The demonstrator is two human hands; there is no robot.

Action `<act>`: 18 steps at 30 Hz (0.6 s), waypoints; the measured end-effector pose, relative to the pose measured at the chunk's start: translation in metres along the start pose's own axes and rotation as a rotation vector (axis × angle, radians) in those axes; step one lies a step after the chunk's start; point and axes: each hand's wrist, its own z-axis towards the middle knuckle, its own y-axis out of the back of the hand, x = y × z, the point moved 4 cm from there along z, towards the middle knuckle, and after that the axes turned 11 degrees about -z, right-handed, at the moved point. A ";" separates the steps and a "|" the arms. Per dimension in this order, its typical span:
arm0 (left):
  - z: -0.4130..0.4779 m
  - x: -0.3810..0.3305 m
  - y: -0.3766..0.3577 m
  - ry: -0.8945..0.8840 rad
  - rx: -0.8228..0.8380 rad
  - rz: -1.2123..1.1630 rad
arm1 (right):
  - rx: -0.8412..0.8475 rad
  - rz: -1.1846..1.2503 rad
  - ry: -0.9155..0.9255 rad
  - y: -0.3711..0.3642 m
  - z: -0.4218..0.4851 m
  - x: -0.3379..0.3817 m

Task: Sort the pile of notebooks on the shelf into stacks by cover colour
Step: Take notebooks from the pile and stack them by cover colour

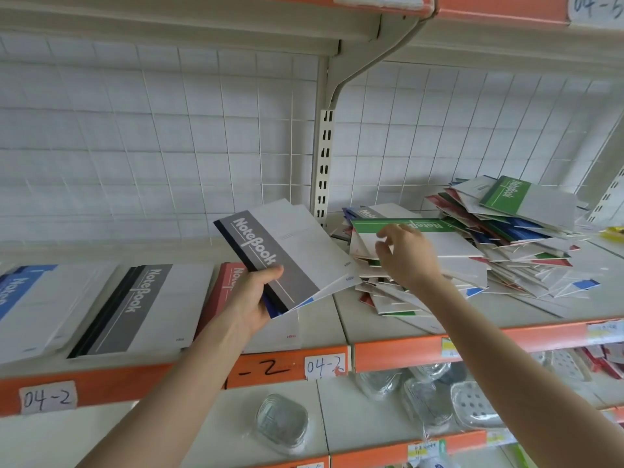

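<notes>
My left hand [251, 300] grips a few notebooks above the shelf; the top one is a grey notebook [287, 255], with a blue-spined one under it. My right hand [407, 255] hovers with fingers spread over a green notebook [449, 236] that lies on top of the mixed pile [513, 261] at the right. Sorted on the shelf's left lie a blue stack [37, 305], a grey stack [138, 305] and a red stack [229, 285], the red one partly hidden behind my left hand.
The shelf [341, 322] has an orange front edge with "04-2" labels [325, 366]. A wire grid back panel and an upright post [325, 163] stand behind. A lower shelf holds clear plastic containers [282, 422]. Another shelf hangs overhead.
</notes>
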 end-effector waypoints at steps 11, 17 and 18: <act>-0.007 -0.014 0.013 -0.005 -0.027 -0.033 | 0.314 -0.423 0.188 -0.015 0.017 -0.004; -0.015 -0.015 0.011 0.010 -0.050 0.028 | 0.094 -0.344 0.060 -0.005 0.017 -0.011; -0.015 -0.016 0.010 0.004 -0.062 0.046 | 0.059 -0.309 0.026 -0.004 0.016 -0.013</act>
